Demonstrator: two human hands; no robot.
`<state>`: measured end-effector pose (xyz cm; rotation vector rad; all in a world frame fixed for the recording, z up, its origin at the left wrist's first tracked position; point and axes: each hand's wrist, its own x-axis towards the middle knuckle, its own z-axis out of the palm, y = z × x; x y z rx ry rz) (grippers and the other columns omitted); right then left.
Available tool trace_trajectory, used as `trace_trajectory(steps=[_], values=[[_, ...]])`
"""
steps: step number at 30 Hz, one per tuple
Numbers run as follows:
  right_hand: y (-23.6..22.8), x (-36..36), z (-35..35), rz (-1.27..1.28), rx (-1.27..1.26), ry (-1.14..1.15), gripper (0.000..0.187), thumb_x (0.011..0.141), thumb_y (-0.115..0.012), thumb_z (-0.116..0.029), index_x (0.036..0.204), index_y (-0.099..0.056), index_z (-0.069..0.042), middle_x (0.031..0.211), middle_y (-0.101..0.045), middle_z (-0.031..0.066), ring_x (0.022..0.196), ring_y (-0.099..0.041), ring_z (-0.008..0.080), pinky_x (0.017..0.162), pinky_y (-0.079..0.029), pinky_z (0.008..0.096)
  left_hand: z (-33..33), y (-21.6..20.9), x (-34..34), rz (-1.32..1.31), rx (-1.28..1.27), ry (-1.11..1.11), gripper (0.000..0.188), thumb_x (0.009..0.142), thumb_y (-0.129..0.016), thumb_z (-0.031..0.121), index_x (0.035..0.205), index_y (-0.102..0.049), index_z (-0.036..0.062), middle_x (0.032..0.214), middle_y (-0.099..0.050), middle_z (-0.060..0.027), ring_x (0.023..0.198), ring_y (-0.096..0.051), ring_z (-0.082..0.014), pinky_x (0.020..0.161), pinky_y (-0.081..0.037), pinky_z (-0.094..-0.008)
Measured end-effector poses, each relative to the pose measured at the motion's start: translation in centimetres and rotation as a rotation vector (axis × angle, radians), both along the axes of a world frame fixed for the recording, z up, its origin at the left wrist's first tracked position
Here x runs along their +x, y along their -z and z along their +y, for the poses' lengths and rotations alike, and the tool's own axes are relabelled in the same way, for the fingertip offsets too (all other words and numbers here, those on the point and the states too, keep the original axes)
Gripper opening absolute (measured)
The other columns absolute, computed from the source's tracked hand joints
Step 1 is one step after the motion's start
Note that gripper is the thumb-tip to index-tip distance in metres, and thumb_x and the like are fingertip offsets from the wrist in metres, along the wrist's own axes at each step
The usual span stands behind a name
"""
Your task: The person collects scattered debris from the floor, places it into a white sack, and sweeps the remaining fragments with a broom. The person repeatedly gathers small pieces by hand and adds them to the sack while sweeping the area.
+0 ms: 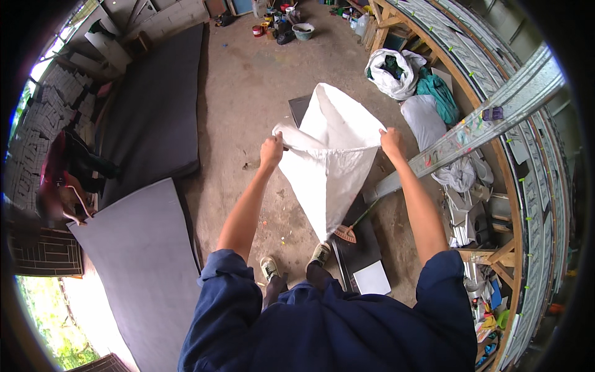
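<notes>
A white woven sack [328, 167] hangs stretched out in front of me, its mouth spread wide so that the inside shows. My left hand [271, 150] grips the rim at its left side, where the edge is folded over. At the opposite side of the rim, my right hand [392, 142] is closed on the cloth. The sack narrows downward to a point near my right shoe [320, 253]. Behind its lower end lies a reddish broom head [345, 234], partly covered by the sack.
Dark sheets [142, 229] lie along the left, where another person [62, 173] bends over their edge. A metal beam [471, 127] slants in from the right. Filled sacks [396, 73] stand by the right rack. Beside my feet are a black panel [365, 248] and a white square piece [372, 278].
</notes>
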<state>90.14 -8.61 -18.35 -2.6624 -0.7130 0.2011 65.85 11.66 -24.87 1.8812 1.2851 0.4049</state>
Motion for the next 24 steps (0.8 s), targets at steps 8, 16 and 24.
trace_trajectory(steps=[8,16,24], values=[[-0.1,2.8,-2.3,0.079,0.053,0.106,0.035,0.084,-0.046,-0.031,0.082,-0.058,0.002,0.055,-0.059,0.0105,0.048,-0.059,0.0229,0.052,-0.046,0.0359,-3.5,-3.9,2.6,-0.125,0.071,0.028,0.054,0.088,-0.034,0.040,0.071,-0.054,-0.0078,0.075,-0.057,-0.0263,0.075,-0.054,-0.0408,0.070,-0.040,-0.0440],[-2.4,3.9,-7.0,-0.030,0.128,0.244,0.037,0.084,-0.043,-0.034,0.089,-0.057,-0.001,0.091,-0.058,0.0212,0.087,-0.055,0.0370,0.072,-0.044,0.0450,-6.8,-8.6,6.3,-0.405,0.137,0.022,0.052,0.088,-0.035,0.037,0.067,-0.046,-0.0087,0.065,-0.048,-0.0282,0.062,-0.045,-0.0399,0.062,-0.036,-0.0431],[1.1,2.3,-12.7,-0.019,-0.014,0.311,0.037,0.083,-0.044,-0.034,0.088,-0.058,0.000,0.090,-0.058,0.0199,0.086,-0.055,0.0373,0.072,-0.044,0.0454,-11.1,-4.2,7.5,-0.258,0.047,0.136,0.048,0.087,-0.039,0.036,0.070,-0.053,-0.0067,0.062,-0.050,-0.0269,0.065,-0.053,-0.0379,0.060,-0.040,-0.0393]])
